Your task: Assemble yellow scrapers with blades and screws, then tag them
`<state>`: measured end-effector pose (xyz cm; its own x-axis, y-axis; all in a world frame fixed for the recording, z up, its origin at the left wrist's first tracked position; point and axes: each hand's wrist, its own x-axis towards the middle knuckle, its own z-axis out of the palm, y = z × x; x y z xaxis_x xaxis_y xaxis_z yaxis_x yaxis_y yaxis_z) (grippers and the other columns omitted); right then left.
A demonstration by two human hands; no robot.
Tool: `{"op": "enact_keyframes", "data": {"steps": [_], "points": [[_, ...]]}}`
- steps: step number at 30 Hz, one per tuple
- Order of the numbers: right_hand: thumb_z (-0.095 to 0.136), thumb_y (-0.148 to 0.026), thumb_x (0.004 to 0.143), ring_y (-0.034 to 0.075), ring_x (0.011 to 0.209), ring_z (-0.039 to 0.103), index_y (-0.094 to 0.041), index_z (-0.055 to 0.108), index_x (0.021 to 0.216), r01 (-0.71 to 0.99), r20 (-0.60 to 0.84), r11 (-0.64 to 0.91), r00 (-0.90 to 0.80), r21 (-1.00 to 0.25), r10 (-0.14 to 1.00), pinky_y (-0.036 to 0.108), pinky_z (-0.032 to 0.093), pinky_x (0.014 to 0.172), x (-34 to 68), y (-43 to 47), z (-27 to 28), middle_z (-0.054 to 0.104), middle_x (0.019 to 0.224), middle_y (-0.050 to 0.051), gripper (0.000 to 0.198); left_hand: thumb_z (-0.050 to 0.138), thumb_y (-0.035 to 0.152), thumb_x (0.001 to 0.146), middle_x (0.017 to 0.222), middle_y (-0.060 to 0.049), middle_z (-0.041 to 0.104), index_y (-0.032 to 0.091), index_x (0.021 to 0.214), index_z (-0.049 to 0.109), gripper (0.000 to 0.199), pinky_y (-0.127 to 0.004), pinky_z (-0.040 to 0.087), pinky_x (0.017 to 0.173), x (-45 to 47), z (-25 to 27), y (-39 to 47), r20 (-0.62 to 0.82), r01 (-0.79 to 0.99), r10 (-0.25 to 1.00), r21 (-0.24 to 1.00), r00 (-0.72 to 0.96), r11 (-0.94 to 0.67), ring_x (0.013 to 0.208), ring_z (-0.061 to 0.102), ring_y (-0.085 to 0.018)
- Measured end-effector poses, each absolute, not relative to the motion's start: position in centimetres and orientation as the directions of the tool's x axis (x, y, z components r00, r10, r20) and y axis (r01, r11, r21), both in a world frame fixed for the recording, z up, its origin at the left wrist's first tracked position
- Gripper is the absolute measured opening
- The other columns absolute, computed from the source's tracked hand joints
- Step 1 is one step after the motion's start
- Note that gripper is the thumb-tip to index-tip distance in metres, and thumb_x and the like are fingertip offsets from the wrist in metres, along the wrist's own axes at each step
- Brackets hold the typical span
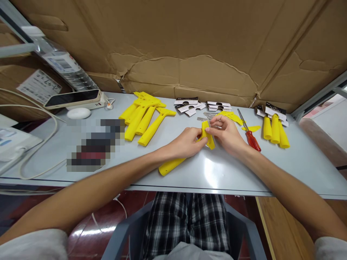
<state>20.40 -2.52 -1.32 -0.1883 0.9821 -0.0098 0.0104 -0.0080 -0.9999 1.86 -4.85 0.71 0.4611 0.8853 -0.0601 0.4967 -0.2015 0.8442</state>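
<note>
Both hands are closed on one yellow tool (172, 166) over the near middle of the desk (300, 169): left hand (191, 142) wrapped around it, right hand (227, 134) pinching its head with curled fingers. Its handle's long axis slants, the butt end toward the person and leftward, the crosswise head pointing away to the right.

Left hand (188, 142) and right hand (229, 133) bare, 2 forearms (130, 169) bare too. Pale grey sleeves (35, 246) stop around elbows, well back from hands. Below hands: plaid legwear (168, 225), black with grey and white lines, plus pale grey top (192, 252).
</note>
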Motion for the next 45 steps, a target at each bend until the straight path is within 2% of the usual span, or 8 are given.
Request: {"op": "enact_keyframes", "data": {"steps": [7,14,18,24,28,33,39,45], "points": [[0.081,-0.050,0.072,0.007,0.082,0.060,-0.016,0.057,0.111,0.013,-0.048,-0.047,-0.216,-0.999,0.975,0.020,0.049,0.071,21.0,-1.8,-1.7,0.063,0.092,0.003,0.057,0.053,0.020,0.097,0.056,0.003,0.057,0.020,0.081,0.056,0.016,-0.025,0.042,0.047,1.6,1.0,-4.3,-0.177,0.427,0.868,0.903,0.464,-0.044,0.045,0.052,-0.011],[0.078,-0.058,0.078,0.006,0.072,0.058,-0.010,0.067,0.096,0.282,-0.097,0.007,-0.353,-0.960,0.930,0.019,0.048,0.060,21.8,-2.2,-0.7,0.066,0.091,0.006,0.052,0.052,0.021,0.099,0.059,0.003,0.057,0.019,0.084,0.057,0.016,-0.023,0.040,0.046,0.8,1.0,-3.1,-0.131,0.237,0.856,0.971,0.499,0.010,0.045,0.048,-0.008],[0.080,-0.059,0.076,0.006,0.070,0.058,-0.011,0.067,0.093,0.269,-0.123,-0.016,-0.387,-0.963,0.914,0.020,0.050,0.060,21.9,-2.2,-0.8,0.066,0.088,0.006,0.053,0.052,0.023,0.099,0.062,0.001,0.060,0.019,0.084,0.057,0.016,-0.024,0.043,0.048,0.6,1.0,-2.7,-0.150,0.305,0.864,0.952,0.481,-0.005,0.046,0.052,-0.009],[0.082,-0.055,0.072,0.006,0.070,0.058,-0.011,0.065,0.090,0.186,-0.142,-0.084,-0.322,-0.979,0.936,0.022,0.052,0.060,21.5,-2.0,-1.3,0.064,0.086,0.005,0.050,0.064,0.038,0.096,0.095,-0.008,0.079,0.015,0.117,0.068,0.032,-0.030,0.052,0.060,0.1,0.7,-2.6,0.103,0.578,0.928,0.757,0.357,-0.306,0.061,0.068,-0.016],[0.083,-0.052,0.071,0.006,0.061,0.055,-0.012,0.061,0.089,0.151,-0.158,-0.122,-0.259,-0.981,0.953,0.022,0.049,0.058,21.9,-1.6,-1.4,0.063,0.082,0.003,0.049,0.071,0.037,0.092,0.120,-0.012,0.078,0.016,0.160,0.041,0.078,-0.036,0.057,0.082,0.0,0.0,-3.0,0.312,0.642,0.855,0.566,0.414,-0.517,0.084,0.074,-0.023],[0.080,-0.052,0.077,0.006,0.058,0.057,-0.013,0.061,0.092,0.166,-0.144,-0.102,-0.269,-0.981,0.952,0.022,0.047,0.058,22.1,-1.6,-1.2,0.064,0.081,0.003,0.047,0.060,0.027,0.098,0.143,-0.024,0.066,0.006,0.159,0.046,0.066,-0.047,0.054,0.105,0.1,-0.6,-3.4,0.325,0.689,0.771,0.348,0.547,-0.636,0.128,0.067,-0.035],[0.084,-0.062,0.074,0.006,0.061,0.057,-0.013,0.062,0.094,0.146,-0.118,-0.078,-0.286,-0.986,0.951,0.022,0.050,0.059,21.6,-2.1,-1.4,0.063,0.083,0.003,0.058,0.051,0.022,0.101,0.133,-0.023,0.070,0.003,0.158,0.048,0.060,-0.047,0.056,0.099,0.3,-0.4,-3.8,0.300,0.775,0.799,0.226,0.521,-0.591,0.111,0.072,-0.032],[0.078,-0.081,0.071,0.010,0.066,0.061,-0.012,0.062,0.098,0.036,-0.151,-0.147,-0.229,-0.988,0.962,0.025,0.049,0.054,21.7,-1.9,-0.4,0.061,0.082,0.006,0.076,0.055,0.018,0.096,0.119,-0.019,0.073,0.004,0.152,0.056,0.058,-0.042,0.057,0.093,-0.2,-0.9,-2.8,0.438,0.776,0.761,0.196,0.478,-0.600,0.102,0.072,-0.028]]}}
